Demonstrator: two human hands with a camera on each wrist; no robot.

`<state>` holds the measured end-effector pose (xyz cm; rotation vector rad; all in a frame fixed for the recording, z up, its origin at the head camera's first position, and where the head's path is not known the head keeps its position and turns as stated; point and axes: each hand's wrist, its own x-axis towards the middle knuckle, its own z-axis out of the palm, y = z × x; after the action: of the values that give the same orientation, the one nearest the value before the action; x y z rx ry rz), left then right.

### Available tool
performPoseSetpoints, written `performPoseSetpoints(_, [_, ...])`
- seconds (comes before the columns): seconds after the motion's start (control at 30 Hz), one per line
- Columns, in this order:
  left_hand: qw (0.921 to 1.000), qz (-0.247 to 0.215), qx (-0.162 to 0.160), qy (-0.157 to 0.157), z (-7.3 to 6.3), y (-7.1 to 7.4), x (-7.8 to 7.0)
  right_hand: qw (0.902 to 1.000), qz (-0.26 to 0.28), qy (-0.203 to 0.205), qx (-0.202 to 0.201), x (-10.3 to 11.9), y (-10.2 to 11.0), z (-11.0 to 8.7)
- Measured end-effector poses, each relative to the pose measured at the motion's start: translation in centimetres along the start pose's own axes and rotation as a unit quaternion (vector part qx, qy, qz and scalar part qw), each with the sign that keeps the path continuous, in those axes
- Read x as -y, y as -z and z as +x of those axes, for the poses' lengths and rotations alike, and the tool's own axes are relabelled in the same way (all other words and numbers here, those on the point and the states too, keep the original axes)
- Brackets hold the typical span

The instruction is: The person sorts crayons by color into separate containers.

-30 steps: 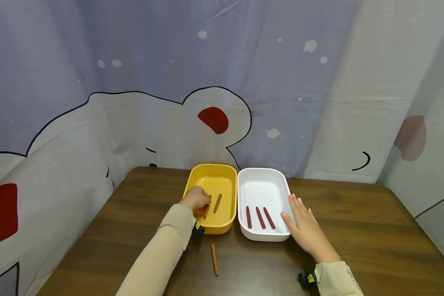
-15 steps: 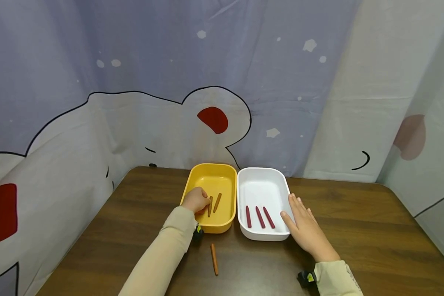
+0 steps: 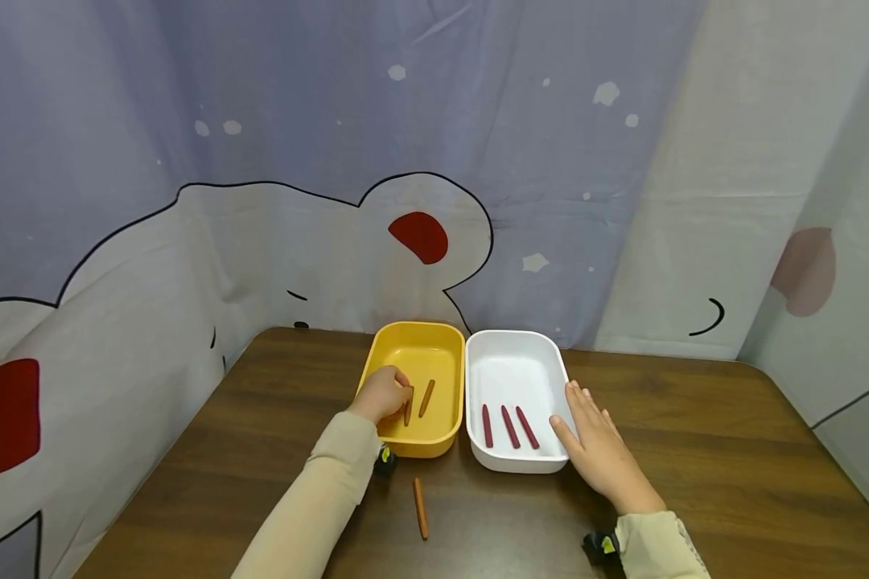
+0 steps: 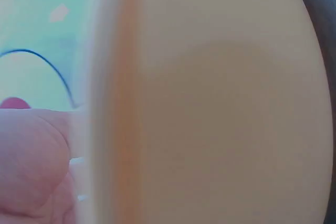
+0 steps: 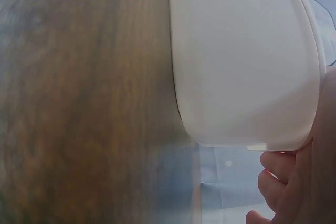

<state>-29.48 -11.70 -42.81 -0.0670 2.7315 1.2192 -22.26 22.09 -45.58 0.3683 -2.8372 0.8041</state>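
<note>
My left hand (image 3: 382, 394) reaches over the left wall of a yellow tray (image 3: 449, 430) and pinches a brown crayon (image 3: 409, 408) near the tray floor. The thumb and part of the grip are hidden in the head view. Beside it, a second brown crayon (image 3: 426, 398) lies in the same tray. A third brown crayon (image 3: 420, 508) rests on the table in front. With fingers straight, my right hand (image 3: 603, 450) rests against the right rim of a white tray (image 3: 514, 464). Inside that tray lie a left dark red crayon (image 3: 488, 426), a middle one and a right one.
The two trays stand side by side on a brown wooden table (image 3: 695, 434). A patterned curtain (image 3: 319, 241) hangs behind the table and along its sides. In the left wrist view the yellow tray's wall (image 4: 226, 129) fills most of the picture.
The pinched brown crayon has shifted slightly and its tilt has changed with small left-hand movements. The right hand and the other crayons stay in place.
</note>
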Motion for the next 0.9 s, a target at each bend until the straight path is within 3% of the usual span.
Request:
performPoseSetpoints(0.2, [0.9993,0.002,0.0,-0.038,-2.0,0.8,-0.8,1.0,0.003,-0.003,0.007,0.0,-0.1,0.1])
performPoseSetpoints(0.53, [0.9892,-0.002,-0.037,-0.142,-7.9,0.8,-1.7,0.9999,-0.002,-0.005,0.009,-0.1,-0.1,0.0])
performPoseSetpoints(0.67, [0.9849,0.008,-0.052,-0.165,-9.9,0.7,-1.6,1.0,-0.005,-0.004,0.007,-0.2,-0.2,0.0])
performPoseSetpoints(0.77, [0.9838,0.02,-0.044,-0.173,-11.0,0.9,-1.5,1.0,-0.004,-0.003,0.006,-0.2,-0.1,0.0])
performPoseSetpoints(0.9, [0.9836,0.03,-0.006,-0.178,-12.0,1.0,-1.1,1.0,-0.001,-0.005,0.006,-0.2,-0.1,0.0])
